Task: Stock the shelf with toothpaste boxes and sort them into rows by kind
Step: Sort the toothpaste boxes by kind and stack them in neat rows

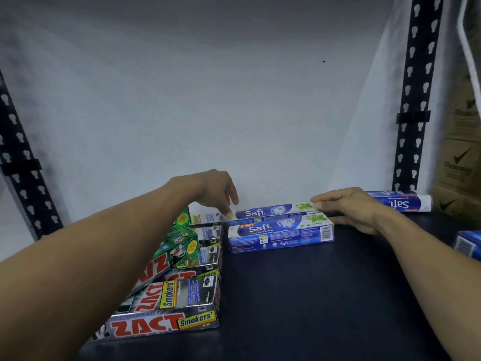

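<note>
A: Hands first, quick.
B: The left hand (218, 190) is out over the left rows. Its fingers are loose and point down, with the tips at the left end of the rear blue-and-white Safi toothpaste box (276, 210). I can't tell if they touch it. Nothing is gripped.
A: Other one?
B: The right hand (348, 208) has its fingers fairly straight, laid against the right end of that same rear box. They don't curl round it.
A: Where are the boxes?
B: The rear one lies lengthwise near the white back wall (234, 100). The front blue-and-white Safi box (281, 234), marked Double Mint, lies just in front and touches it. Both are on the dark shelf board (299, 295). A third Safi box (400, 202) lies at the back right, its print upside-down, behind the right hand. On the left, silver-and-red ZACT Smokers' boxes (166, 323) run front to back. Green ZACT boxes (182, 243) lie on top further back, under the left forearm.
A: Anything else?
B: A blue box corner (468, 243) at the right edge, a black perforated steel upright (413, 100), and a brown Rexona cardboard carton (460, 165) beyond it.
</note>
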`<control>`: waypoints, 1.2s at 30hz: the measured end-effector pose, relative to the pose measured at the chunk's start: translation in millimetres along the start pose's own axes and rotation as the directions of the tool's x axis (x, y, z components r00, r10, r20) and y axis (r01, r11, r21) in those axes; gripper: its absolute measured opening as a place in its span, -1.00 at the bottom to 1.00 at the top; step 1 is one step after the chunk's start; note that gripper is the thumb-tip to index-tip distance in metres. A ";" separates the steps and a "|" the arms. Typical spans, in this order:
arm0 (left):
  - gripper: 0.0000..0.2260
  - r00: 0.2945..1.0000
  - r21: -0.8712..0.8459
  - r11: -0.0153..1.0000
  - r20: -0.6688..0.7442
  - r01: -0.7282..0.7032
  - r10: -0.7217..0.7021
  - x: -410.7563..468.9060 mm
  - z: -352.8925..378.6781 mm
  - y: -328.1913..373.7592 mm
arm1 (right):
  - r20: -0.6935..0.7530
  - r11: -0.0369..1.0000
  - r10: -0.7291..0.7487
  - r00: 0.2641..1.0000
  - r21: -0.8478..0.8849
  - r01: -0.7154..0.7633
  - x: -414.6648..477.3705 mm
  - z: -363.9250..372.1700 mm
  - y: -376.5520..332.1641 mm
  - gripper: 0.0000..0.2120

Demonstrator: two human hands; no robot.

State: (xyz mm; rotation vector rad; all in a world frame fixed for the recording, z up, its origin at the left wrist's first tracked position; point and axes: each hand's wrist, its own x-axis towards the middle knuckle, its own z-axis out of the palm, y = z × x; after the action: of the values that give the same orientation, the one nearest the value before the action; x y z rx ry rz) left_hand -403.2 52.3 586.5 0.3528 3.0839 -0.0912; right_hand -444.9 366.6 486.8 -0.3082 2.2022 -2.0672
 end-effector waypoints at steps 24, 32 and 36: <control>-0.69 0.999 -0.001 0.999 0.031 -0.043 0.043 11.6 10.3 -2.6 | -0.049 0.995 -0.056 0.997 -0.081 0.052 1.0 5.4 4.8 -0.82; -0.70 0.999 0.024 0.999 -0.030 -0.030 0.031 2.0 12.9 -1.9 | -0.103 0.996 -0.085 0.991 -0.020 0.083 -10.9 7.0 3.6 -0.84; -0.76 0.989 0.035 0.997 -0.126 -0.069 0.073 -14.9 7.6 10.6 | -0.108 0.997 -0.075 0.991 -0.015 0.074 -27.0 -0.9 -1.1 -0.87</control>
State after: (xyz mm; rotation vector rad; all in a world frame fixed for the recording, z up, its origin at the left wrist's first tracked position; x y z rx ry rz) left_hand -386.0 58.8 578.9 0.4882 3.1947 -0.1182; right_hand -418.7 373.4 486.3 -0.2904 2.2985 -2.1597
